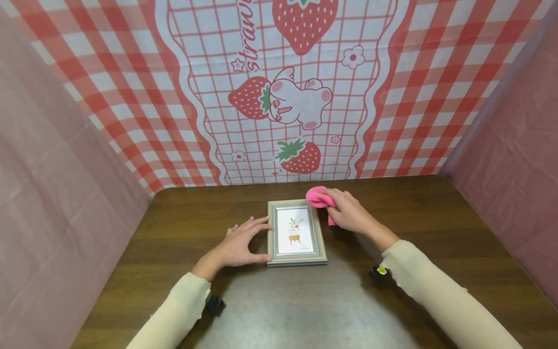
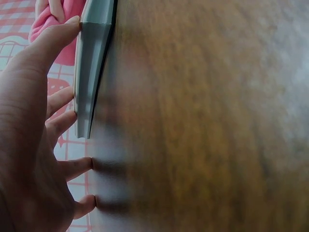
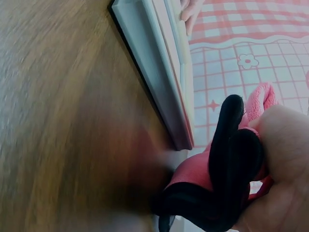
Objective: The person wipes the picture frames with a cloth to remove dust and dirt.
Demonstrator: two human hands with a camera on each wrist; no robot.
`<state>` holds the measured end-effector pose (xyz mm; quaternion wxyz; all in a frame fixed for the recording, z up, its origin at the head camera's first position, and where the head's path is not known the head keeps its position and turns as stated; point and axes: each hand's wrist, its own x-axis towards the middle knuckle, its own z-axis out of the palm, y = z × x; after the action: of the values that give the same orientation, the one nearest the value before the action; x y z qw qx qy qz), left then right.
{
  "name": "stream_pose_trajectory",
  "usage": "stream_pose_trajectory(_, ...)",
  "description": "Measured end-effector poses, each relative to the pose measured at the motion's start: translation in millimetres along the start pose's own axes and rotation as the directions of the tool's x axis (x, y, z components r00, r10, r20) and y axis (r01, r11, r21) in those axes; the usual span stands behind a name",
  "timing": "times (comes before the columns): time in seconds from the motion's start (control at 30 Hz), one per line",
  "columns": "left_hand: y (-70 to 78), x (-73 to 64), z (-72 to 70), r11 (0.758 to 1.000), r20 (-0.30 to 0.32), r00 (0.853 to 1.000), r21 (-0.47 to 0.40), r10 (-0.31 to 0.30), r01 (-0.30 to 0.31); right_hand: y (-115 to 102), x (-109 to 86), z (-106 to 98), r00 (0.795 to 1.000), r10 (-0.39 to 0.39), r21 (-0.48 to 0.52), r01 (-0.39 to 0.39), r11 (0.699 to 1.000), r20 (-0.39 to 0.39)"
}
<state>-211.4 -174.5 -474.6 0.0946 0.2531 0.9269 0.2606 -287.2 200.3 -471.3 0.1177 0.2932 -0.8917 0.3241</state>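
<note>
A silver picture frame (image 1: 322, 237) lies face up on the table, with a potted-plant print behind its front. Along its left side my left hand (image 1: 244, 242) spreads its fingers: the thumb touches near the lower corner and two fingers reach the edge. The other fingertips (image 2: 87, 205) rest on the wood in the left wrist view. My right hand (image 1: 350, 211) grips a bunched pink cloth (image 1: 319, 197) at the frame's upper right corner. Black edging shows on the folded cloth (image 3: 193, 171) in the right wrist view. Whether the cloth presses on the frame's corner, I cannot tell.
The brown wooden table (image 1: 296, 305) reaches back to a red checked strawberry backdrop (image 1: 301, 97). Pink fabric walls (image 1: 56, 194) stand at both sides. Dark wrist devices (image 1: 214, 304) hang beneath both sleeves.
</note>
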Motion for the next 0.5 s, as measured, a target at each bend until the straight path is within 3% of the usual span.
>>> stream_pose_trajectory(0.1, 0.4, 0.1, -0.2, 1.000, 0.001, 1.000, -0.003, -0.002, 0.002, 22.1, 2.5, 14.5, 1.000, 0.011, 0.008, -0.010, 1.000, -0.013)
stream_pose_trajectory(0.27, 0.4, 0.4, -0.2, 1.000, 0.001, 1.000, -0.004, 0.002, -0.002, 1.1, 5.5, 13.1, 0.992, 0.123, 0.001, -0.123, 0.992, 0.037)
stream_pose_trajectory(0.33, 0.1, 0.5, -0.2, 1.000, 0.002, 1.000, -0.005, 0.002, -0.002, -20.4, 7.2, 6.3, 0.980, 0.179, 0.013, -0.181, 0.983, 0.082)
stream_pose_trajectory(0.5, -1.2, -0.5, -0.1, 1.000, 0.004, 1.000, -0.007, -0.002, 0.002, -36.1, 14.0, 9.2, 0.962, 0.233, -0.028, -0.232, 0.972, 0.139)
